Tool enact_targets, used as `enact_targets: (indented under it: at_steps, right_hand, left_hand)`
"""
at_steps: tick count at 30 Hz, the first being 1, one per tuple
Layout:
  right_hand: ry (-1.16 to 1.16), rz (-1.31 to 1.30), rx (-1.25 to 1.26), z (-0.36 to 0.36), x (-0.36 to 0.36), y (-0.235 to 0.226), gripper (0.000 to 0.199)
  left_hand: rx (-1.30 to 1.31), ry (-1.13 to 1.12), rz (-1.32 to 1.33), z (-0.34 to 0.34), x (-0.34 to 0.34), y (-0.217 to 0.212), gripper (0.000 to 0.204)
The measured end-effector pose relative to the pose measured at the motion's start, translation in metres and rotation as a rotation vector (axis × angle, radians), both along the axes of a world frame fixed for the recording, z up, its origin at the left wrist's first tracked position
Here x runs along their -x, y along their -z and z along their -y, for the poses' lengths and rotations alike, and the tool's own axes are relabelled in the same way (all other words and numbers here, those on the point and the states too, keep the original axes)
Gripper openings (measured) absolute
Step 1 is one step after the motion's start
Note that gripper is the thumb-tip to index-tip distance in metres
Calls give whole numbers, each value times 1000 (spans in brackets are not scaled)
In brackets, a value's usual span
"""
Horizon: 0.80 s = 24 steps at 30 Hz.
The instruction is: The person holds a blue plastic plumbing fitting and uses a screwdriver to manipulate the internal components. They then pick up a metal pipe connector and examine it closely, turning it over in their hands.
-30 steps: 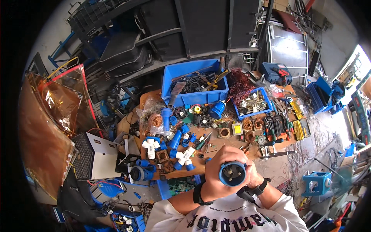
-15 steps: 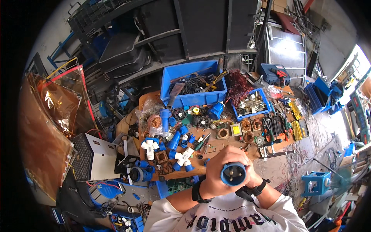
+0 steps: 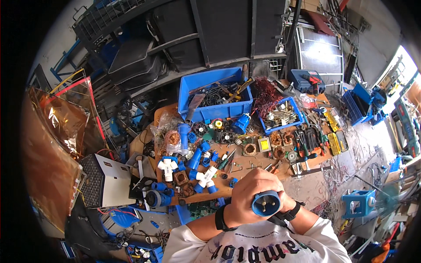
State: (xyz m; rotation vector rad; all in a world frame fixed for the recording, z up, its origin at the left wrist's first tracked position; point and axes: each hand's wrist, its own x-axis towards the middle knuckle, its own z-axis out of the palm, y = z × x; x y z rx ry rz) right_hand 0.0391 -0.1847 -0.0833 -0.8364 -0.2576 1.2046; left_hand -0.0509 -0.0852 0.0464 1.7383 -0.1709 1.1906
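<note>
- Barely anything had shifted: blue industrial plug [image 3: 265, 203] stayed chest-high, above the cluttered surface [image 3: 228, 190].
- Pin face pointed up at the camera.
- Left hand [image 3: 250, 193] wrapped it; right hand [image 3: 287, 204] sat mostly hidden behind.

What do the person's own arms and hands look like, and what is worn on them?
Both hands are bare, with no gloves. The left hand has a black band on its wrist; the right hand has a black strap like a watch. White sleeves are pushed up, so the forearms are bare. The white shirt has dark print across the chest.
</note>
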Motion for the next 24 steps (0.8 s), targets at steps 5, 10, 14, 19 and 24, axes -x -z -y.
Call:
enact_targets:
  at_steps: [5, 10, 14, 19, 24]
  right_hand:
    - [-19, -50, 65, -2, -2, -5, 30]
    - [-39, -82, 56, -5, 0, -24, 31]
    - [-41, -67, 69, -7, 1, -25, 32]
    - [-70, -100, 72, -8, 1, -28, 34]
    - [-134, -139, -6, -7, -3, -16, 32]
  left_hand:
    - [-32, 17, 8, 0, 2, 0, 33]
    - [-54, 31, 30, -1, 2, 1, 39]
    - [-71, 27, 24, -2, 3, 0, 40]
    - [-48, 29, 20, 0, 4, -1, 33]
    - [-70, 2, -16, -2, 5, -1, 38]
